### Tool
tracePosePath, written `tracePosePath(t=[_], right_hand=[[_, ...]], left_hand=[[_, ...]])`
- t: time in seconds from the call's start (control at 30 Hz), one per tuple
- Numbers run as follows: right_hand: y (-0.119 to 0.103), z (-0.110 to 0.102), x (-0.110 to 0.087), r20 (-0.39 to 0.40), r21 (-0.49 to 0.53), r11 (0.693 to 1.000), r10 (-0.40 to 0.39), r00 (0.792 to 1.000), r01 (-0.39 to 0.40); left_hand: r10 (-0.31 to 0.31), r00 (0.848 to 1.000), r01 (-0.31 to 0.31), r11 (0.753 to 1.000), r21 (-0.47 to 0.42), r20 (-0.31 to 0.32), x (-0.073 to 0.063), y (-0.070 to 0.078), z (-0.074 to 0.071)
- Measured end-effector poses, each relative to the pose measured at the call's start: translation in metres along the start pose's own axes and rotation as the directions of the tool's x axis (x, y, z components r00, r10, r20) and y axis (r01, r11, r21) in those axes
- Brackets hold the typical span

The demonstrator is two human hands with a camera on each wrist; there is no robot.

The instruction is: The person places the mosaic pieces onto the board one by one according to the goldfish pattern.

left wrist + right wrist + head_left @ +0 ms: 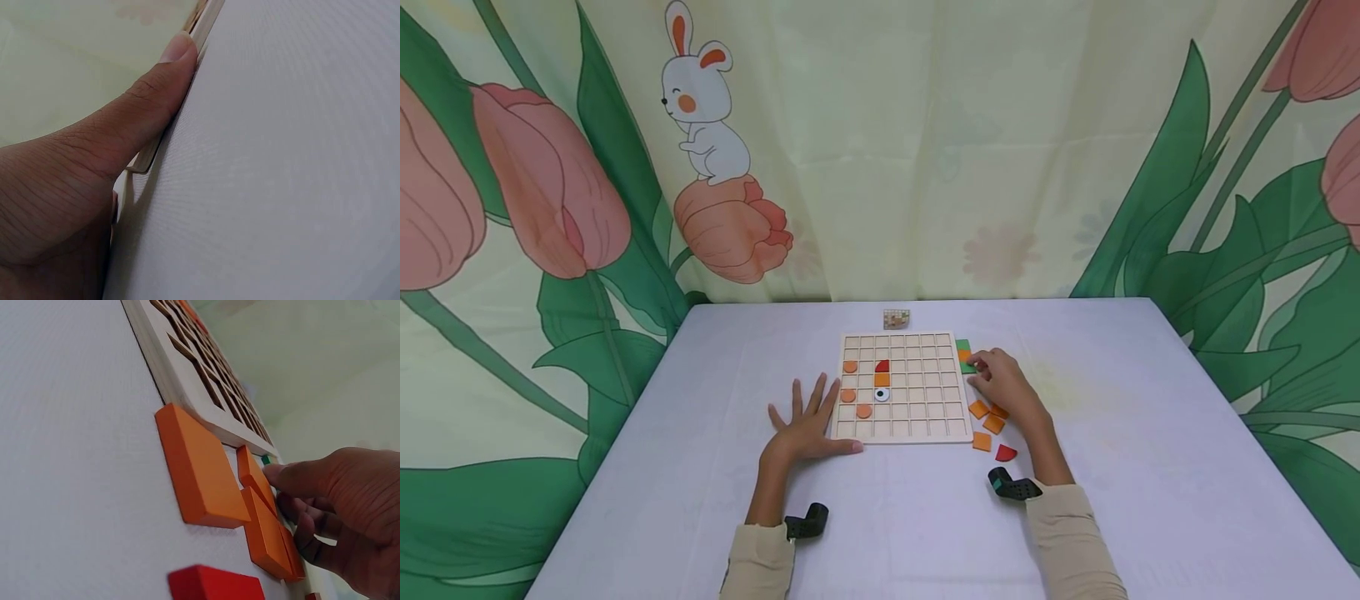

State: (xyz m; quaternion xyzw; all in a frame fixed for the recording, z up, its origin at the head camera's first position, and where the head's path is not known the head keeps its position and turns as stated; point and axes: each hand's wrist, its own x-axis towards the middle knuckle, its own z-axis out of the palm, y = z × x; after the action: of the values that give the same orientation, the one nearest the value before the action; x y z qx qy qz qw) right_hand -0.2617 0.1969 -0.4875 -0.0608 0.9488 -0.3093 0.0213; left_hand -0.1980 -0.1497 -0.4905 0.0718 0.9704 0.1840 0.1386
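Observation:
A wooden grid board (936, 442) lies on the table. My left hand (805, 433) rests at its near left corner, fingers spread along the left side and thumb (178, 53) against the near edge. My right hand (1006, 385) is at the board's right side, fingers bent over green tiles (963, 343) and an orange tile (964, 355). In the right wrist view the thumb is by a sliver of green tile (266, 460); whether it is pinched is hidden. Set in the grid are several orange discs (864, 411), a red quarter-round (882, 366), an orange square (882, 380) and an eye disc (882, 395).
Several loose orange squares (982, 442) and a red quarter-round piece (1006, 453) lie right of the board, below my right hand. A small patterned card or block (896, 318) stands behind the board. A printed curtain (880, 167) hangs beyond the table's far edge.

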Motion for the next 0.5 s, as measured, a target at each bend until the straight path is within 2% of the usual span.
tracePosePath(t=[0.23, 0.5], right_hand=[[0.006, -0.009, -0.004, 0.069, 0.015, 1.0, 0.015, 0.998, -0.016], [0.019, -0.019, -0.012, 0.067, 0.002, 0.999, 0.032, 0.997, -0.032]], left_hand=[[-0.007, 1.0, 0.007, 1.0, 0.006, 0.007, 0.0, 0.0, 0.0], [-0.006, 1.0, 0.006, 1.0, 0.0, 0.004, -0.002, 0.002, -0.001]])
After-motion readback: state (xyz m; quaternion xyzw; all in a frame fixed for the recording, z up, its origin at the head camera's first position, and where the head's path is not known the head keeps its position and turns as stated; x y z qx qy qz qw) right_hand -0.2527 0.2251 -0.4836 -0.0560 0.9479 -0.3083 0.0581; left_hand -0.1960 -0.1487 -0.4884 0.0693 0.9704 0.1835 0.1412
